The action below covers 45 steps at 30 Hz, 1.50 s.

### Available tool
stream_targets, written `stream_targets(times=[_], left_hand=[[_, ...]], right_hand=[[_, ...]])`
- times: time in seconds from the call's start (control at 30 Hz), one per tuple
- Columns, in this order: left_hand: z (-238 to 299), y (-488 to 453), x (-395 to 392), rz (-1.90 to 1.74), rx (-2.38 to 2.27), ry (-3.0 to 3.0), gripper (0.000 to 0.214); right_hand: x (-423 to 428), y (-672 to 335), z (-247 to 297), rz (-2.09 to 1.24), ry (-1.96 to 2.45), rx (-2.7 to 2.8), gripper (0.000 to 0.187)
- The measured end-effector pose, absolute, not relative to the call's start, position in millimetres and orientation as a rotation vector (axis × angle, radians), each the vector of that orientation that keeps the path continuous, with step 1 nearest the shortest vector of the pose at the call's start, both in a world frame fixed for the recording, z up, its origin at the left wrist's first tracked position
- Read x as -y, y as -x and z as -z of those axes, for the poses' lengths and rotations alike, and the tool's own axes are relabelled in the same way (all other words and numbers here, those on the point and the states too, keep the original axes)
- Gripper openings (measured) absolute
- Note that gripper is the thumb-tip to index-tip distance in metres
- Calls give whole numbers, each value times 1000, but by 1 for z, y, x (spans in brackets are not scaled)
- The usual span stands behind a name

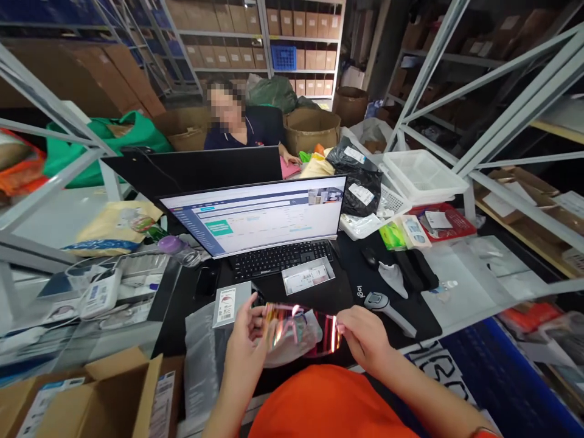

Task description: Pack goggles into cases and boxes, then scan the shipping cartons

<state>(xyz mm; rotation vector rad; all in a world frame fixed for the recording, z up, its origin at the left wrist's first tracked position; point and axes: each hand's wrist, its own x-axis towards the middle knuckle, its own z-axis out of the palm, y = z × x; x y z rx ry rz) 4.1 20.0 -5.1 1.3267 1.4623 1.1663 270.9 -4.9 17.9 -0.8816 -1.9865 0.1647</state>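
Note:
Both my hands hold a shiny, iridescent red-pink packet (298, 328) just above the near edge of the black desk (319, 292). My left hand (246, 340) grips its left end, fingers curled. My right hand (365, 334) pinches its right end. A clear plastic bag (287, 347) hangs under the packet. A small labelled card (225, 306) lies just beyond my left hand, and a handheld scanner (387, 307) rests right of my right hand.
A monitor (255, 213) and black keyboard (280, 258) stand ahead, with a mouse (369, 257) on a mat. A person sits behind the screens. Open cardboard boxes (91, 395) are at the lower left, white trays (417, 173) and black parcels (358, 176) at the right. Metal shelving frames both sides.

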Motion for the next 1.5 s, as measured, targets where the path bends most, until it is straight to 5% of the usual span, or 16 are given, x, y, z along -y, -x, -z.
stream_targets(times=[0.17,0.7,1.5], left_hand=[[-13,-2,-25,-1156,-1440,-1630,30],[-23,-4,10,-1281,-1419,-1704,22],[-13,-1,36,-715,-964,-1619,11]], right_hand=[[11,-272,-21,-182,844,2025,33],[10,-269,-9,-392,1006,1930,30],[-12,-277,18,-589,1434,1960,22]])
